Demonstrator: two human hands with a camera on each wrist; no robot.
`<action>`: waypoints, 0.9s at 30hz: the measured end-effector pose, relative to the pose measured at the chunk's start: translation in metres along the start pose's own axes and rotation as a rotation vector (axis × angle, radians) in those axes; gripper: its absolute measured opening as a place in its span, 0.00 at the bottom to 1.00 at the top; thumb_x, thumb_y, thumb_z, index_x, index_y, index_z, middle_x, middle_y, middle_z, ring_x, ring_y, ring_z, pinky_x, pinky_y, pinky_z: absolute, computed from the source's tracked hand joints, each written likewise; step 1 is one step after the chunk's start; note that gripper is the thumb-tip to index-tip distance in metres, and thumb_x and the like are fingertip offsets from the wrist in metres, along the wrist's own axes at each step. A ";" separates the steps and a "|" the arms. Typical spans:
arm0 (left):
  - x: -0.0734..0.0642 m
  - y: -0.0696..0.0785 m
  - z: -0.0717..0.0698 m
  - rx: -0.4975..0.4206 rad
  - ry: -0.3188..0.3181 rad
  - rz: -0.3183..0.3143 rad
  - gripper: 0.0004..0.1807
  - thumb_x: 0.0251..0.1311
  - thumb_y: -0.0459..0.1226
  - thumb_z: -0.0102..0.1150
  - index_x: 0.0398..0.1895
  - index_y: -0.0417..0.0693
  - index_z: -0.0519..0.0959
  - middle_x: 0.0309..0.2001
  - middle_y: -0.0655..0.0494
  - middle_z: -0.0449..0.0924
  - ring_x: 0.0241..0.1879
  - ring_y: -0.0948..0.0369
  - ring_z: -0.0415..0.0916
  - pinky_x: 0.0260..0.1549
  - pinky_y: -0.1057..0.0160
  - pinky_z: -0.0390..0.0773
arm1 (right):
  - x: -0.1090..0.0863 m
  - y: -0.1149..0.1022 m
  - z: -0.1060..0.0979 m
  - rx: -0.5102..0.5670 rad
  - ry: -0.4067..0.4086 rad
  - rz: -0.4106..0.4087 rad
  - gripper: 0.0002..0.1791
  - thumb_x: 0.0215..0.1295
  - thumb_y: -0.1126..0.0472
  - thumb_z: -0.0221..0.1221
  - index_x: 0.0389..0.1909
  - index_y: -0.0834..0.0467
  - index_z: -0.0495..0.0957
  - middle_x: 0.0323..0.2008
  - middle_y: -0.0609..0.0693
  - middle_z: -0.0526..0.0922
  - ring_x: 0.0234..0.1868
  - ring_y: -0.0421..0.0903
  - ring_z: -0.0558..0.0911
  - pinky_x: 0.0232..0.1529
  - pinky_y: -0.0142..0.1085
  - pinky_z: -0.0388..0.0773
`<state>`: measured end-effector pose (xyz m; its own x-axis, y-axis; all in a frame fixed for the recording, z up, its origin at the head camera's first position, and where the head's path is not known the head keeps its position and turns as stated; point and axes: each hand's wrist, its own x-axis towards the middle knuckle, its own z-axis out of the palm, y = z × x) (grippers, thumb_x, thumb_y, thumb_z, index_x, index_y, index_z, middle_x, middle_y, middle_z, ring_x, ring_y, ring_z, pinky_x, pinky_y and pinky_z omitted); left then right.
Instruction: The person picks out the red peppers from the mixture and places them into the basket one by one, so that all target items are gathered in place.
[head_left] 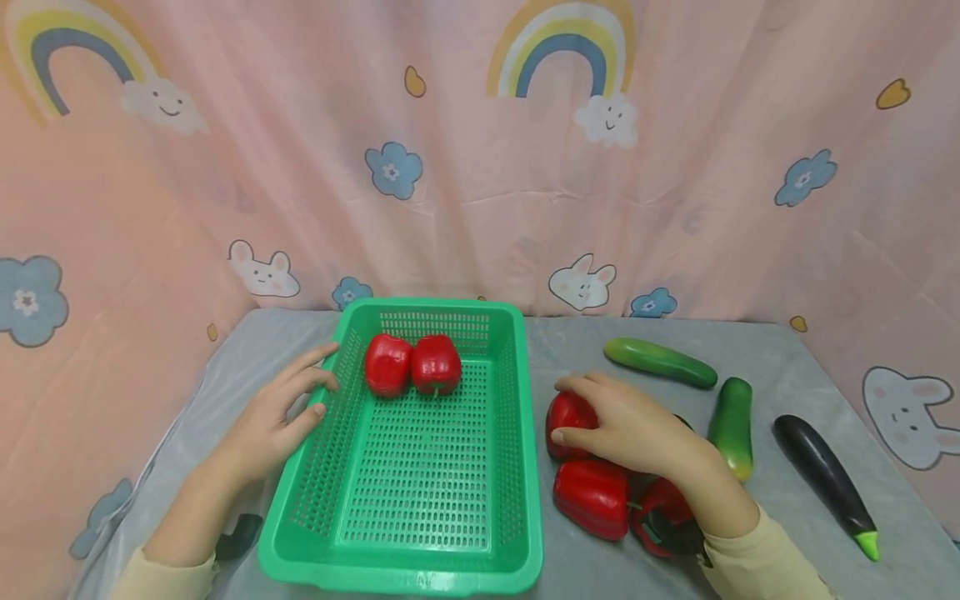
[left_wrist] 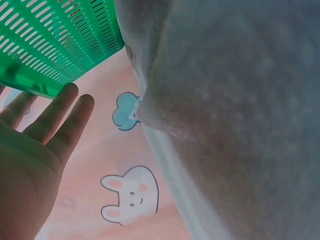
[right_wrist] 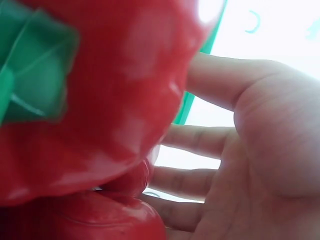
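Observation:
My right hand (head_left: 633, 421) is over a red bell pepper (head_left: 567, 417) just right of the green basket (head_left: 528, 500), thumb on its near side and fingers across its far side. Two more red bell peppers lie nearer me: one on its side (head_left: 592, 500), another (head_left: 663, 504) partly hidden by my forearm. A large red pepper (right_wrist: 115, 110) with a green cap fills much of the right wrist view, in front of the right fingers. My left hand (head_left: 273, 421) rests at the basket's left rim with fingers spread. Inside the basket, two red peppers (head_left: 388, 367) sit side by side toward the back.
Two cucumbers, one lying across (head_left: 660, 362) and one lengthwise (head_left: 731, 425), lie beyond and right of my right hand. Farther right is a dark eggplant (head_left: 821, 475) with a green tip. A pink patterned curtain (head_left: 465, 233) hangs behind the grey cloth (head_left: 562, 350).

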<state>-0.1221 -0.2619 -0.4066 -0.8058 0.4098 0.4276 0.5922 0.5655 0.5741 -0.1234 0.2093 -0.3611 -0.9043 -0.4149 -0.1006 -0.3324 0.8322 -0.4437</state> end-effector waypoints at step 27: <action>0.000 -0.003 0.002 0.008 0.006 0.005 0.12 0.72 0.29 0.59 0.53 0.50 0.81 0.80 0.47 0.68 0.76 0.44 0.68 0.60 0.29 0.75 | 0.002 0.001 0.012 -0.004 -0.031 0.014 0.42 0.59 0.49 0.80 0.73 0.54 0.77 0.60 0.54 0.82 0.54 0.53 0.82 0.45 0.51 0.87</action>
<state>-0.1236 -0.2627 -0.4097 -0.8030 0.4080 0.4345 0.5958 0.5691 0.5667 -0.1219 0.2048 -0.3726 -0.9001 -0.4146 -0.1338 -0.3215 0.8394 -0.4382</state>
